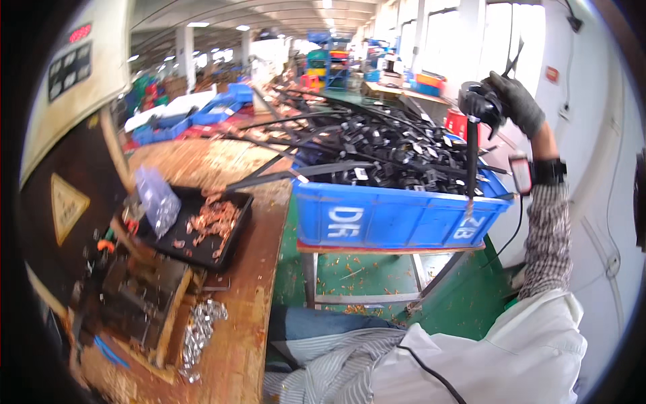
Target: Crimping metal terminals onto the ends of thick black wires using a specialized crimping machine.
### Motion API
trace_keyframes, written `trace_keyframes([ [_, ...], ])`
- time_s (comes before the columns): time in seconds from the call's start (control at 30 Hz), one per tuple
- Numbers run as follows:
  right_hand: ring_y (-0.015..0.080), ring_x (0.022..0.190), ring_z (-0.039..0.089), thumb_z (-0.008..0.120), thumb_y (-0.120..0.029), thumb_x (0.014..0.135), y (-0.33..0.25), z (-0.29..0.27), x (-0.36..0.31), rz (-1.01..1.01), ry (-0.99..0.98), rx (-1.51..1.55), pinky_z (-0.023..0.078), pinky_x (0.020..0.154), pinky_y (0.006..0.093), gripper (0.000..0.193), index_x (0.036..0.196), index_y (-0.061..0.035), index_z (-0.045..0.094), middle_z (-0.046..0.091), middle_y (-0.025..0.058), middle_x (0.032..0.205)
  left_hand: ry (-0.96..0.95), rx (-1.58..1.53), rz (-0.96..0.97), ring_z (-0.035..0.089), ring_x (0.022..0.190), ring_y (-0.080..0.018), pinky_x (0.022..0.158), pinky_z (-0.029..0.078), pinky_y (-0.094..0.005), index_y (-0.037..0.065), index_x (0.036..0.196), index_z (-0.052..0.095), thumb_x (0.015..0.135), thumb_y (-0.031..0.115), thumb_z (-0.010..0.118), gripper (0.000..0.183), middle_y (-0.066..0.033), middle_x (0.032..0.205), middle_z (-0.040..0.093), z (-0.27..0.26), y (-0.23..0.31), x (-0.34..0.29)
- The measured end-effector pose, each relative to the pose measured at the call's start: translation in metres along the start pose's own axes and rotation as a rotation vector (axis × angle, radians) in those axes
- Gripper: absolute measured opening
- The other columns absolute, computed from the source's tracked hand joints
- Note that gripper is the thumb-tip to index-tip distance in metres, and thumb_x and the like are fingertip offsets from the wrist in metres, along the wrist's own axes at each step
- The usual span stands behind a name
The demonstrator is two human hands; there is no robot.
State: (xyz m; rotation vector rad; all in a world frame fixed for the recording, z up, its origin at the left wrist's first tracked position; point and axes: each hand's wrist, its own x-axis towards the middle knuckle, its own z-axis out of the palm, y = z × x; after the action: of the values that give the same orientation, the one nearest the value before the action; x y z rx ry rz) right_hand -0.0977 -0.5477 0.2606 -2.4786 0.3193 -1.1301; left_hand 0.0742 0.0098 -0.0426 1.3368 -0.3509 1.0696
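I judge this a lifting step: my right hand (517, 101) grips a black bundled part (479, 102) above the right edge of the blue bin (404, 219), left hand out of view, and the next move calls for keeping the hanging strip (472, 161) clear of that edge.

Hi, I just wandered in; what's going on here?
The person's gloved right hand is raised, holding a black bundle with a strip hanging toward the blue bin. That bin is heaped with black parts. To the left, a black tray of copper pieces sits on the bench. The left hand is out of view.
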Motion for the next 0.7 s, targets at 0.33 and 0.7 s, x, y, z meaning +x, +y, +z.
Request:
trace_keyframes([
  [0.33, 0.0264, 0.060, 0.059, 0.056, -0.041, 0.081, 0.094, 0.017, 0.075, 0.219, -0.308, -1.050, 0.049, 0.057, 0.0384, 0.044, 0.091, 0.0019, 0.061, 0.062, 0.0162, 0.070, -0.235, -0.182, -0.004, 0.049, 0.109, -0.0219, 0.096, 0.037, -0.0364, -0.001, 0.119, 0.046, 0.090, 0.021, 0.044, 0.037, -0.0134, 0.120, 0.050, 0.086, -0.012, 0.003],
  [0.7, 0.0263, 0.081, 0.061, 0.061, -0.035, 0.074, 0.190, 0.075, 0.077, 0.217, -0.713, -1.016, 0.047, 0.074, 0.0375, 0.037, 0.095, -0.0040, 0.063, 0.063, 0.0147, 0.088, -0.411, -0.183, -0.076, 0.049, 0.108, -0.0215, 0.096, 0.036, -0.0352, 0.000, 0.118, 0.048, 0.088, 0.020, 0.047, 0.035, -0.0128, 0.118, 0.052, 0.159, -0.003, -0.029],
])
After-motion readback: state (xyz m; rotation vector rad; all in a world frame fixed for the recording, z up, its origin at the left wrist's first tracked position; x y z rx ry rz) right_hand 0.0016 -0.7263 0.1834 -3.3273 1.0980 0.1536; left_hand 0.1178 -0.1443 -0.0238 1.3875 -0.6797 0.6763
